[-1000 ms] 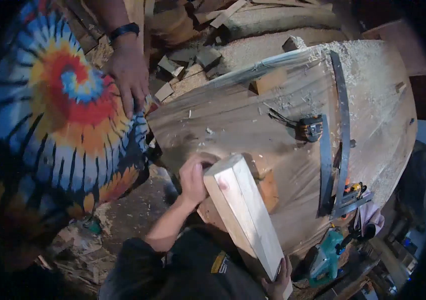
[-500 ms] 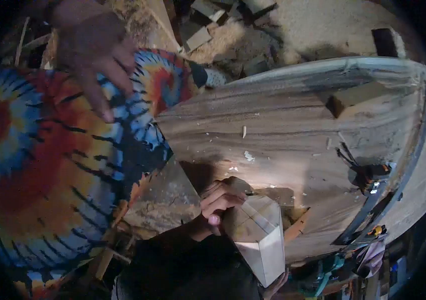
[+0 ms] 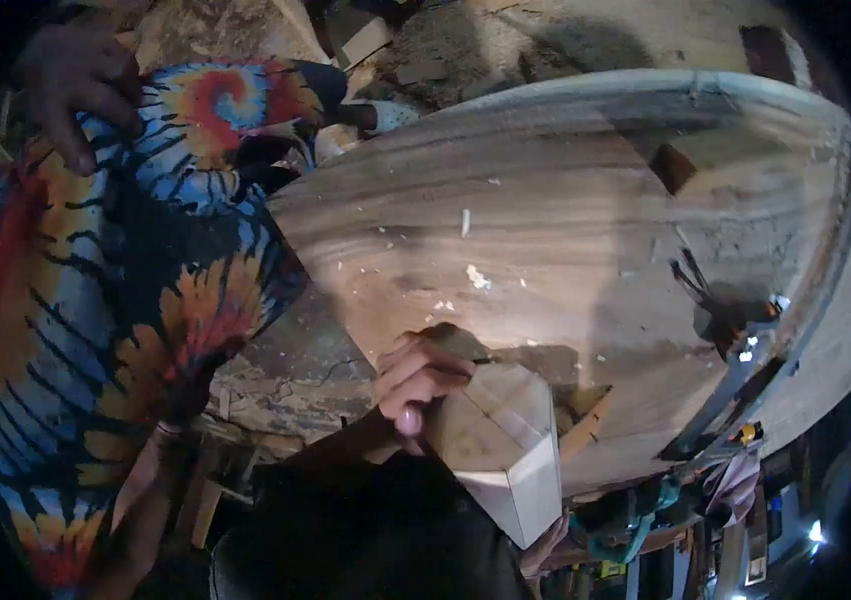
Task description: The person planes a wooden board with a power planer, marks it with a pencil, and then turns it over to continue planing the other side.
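Note:
A pale, faceted wooden block [image 3: 491, 420] with a dark line across its top face is between my hands, over the near edge of a broad wooden slab. My left hand [image 3: 421, 375] wraps its fingers over the block's left side, thumb toward me. Below the block's lower right corner, part of my right hand [image 3: 544, 545] shows against its underside; most of its fingers are hidden. Beside the block on the slab lies an orange-brown wooden piece [image 3: 586, 422], partly covered by it.
The wooden slab [image 3: 396, 240] carries light shavings [image 3: 478, 277], a squared wood block [image 3: 716, 160] and a dark pronged tool [image 3: 741, 320]. At left sits a person in tie-dye clothing [image 3: 46, 330], one hand [image 3: 81, 90] at upper left. Wood offcuts [image 3: 361, 40] lie beyond.
The whole view has shifted, so the slab, my hands and the block appear slightly further left. The other person's hand is higher and further left in view. My grip looks the same.

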Available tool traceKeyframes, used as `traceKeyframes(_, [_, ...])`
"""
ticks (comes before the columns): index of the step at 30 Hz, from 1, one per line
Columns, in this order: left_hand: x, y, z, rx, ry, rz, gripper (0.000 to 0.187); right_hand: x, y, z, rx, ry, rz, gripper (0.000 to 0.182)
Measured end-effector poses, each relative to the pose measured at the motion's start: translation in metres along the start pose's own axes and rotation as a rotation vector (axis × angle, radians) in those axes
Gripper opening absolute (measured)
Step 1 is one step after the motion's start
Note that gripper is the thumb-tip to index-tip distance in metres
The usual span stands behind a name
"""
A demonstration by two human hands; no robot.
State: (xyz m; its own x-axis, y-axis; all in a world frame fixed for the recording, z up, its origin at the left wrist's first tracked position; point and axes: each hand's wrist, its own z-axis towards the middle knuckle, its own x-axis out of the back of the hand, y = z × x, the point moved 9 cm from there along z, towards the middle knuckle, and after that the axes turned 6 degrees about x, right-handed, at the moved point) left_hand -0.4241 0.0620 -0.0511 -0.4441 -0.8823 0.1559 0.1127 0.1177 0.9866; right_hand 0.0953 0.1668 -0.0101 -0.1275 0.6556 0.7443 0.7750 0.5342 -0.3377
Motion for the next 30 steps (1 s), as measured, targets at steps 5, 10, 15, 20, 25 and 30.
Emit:
traceKeyframes(5, [-0.001, -0.003, 0.004, -0.008, 0.093, -0.093, 0.051, 0.032, -0.076, 0.045, 0.140, 0.023, 0.097, 0.094])
traceKeyframes(10, [-0.003, -0.011, 0.000, 0.030, 0.054, -0.027, 0.051, 0.030, -0.071, 0.035, 0.166, 0.071, 0.045, 0.105])
traceKeyframes(15, [-0.011, 0.070, 0.001, -0.234, 0.136, 0.259, 0.060, 0.039, -0.083, 0.040, 0.263, 0.223, -0.003, 0.101])
traceKeyframes(20, [-0.111, 0.105, -0.112, -0.355, -0.321, 0.882, 0.081, 0.042, -0.074, 0.039, 0.309, 0.258, 0.070, 0.093])
traceKeyframes(25, [-0.167, 0.110, -0.255, -0.341, -0.527, 0.759, 0.084, 0.030, -0.025, 0.003, 0.465, 0.182, 0.045, 0.088])
traceKeyframes(30, [-0.214, 0.130, -0.402, -0.439, -0.681, 0.523, 0.083, 0.001, 0.059, -0.074, 0.553, 0.204, 0.025, 0.085])
